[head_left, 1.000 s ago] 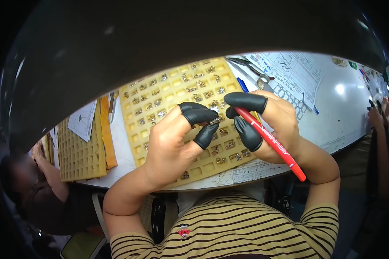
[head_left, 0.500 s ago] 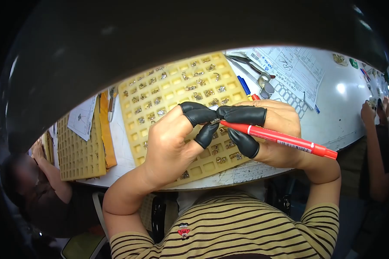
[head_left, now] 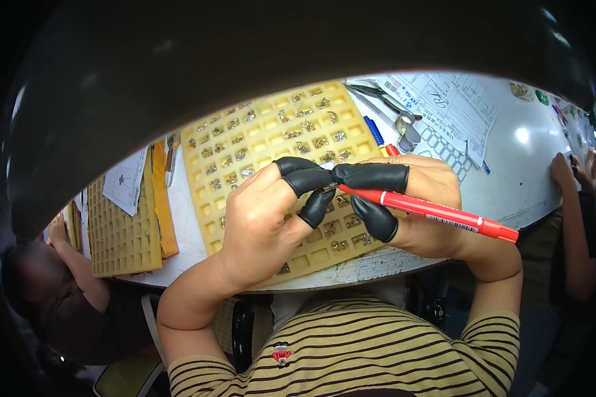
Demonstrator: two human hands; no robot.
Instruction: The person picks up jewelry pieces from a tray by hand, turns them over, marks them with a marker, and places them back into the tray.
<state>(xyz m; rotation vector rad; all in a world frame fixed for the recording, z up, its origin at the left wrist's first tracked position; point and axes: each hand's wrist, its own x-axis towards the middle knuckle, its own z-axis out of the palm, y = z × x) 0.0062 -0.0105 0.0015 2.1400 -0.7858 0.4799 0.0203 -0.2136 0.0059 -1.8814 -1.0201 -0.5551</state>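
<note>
Over a yellow compartment tray [head_left: 265,125] my two hands meet, black covers on several fingertips. My left hand [head_left: 261,208] pinches a small metallic piece [head_left: 330,188], mostly hidden by the covered fingers. My right hand [head_left: 427,202] grips a red marker pen [head_left: 437,212], its tip end pointing left at the piece and its far end sticking out to the right. Fingertips of both hands touch or nearly touch above the piece. Many tray compartments hold small shiny metal pieces [head_left: 302,147]; others are bare.
Left of the tray stand a second yellow tray [head_left: 122,235], an orange strip [head_left: 165,212] and a paper sheet [head_left: 126,178]. Behind lie pliers [head_left: 384,98], a blue pen [head_left: 373,130] and printed papers [head_left: 444,109]. People sit at left [head_left: 79,271] and right [head_left: 576,231].
The red marker's far end has shifted slightly right and down. Both my hands stay nearly in place. The hands of the person at right have moved a little.
</note>
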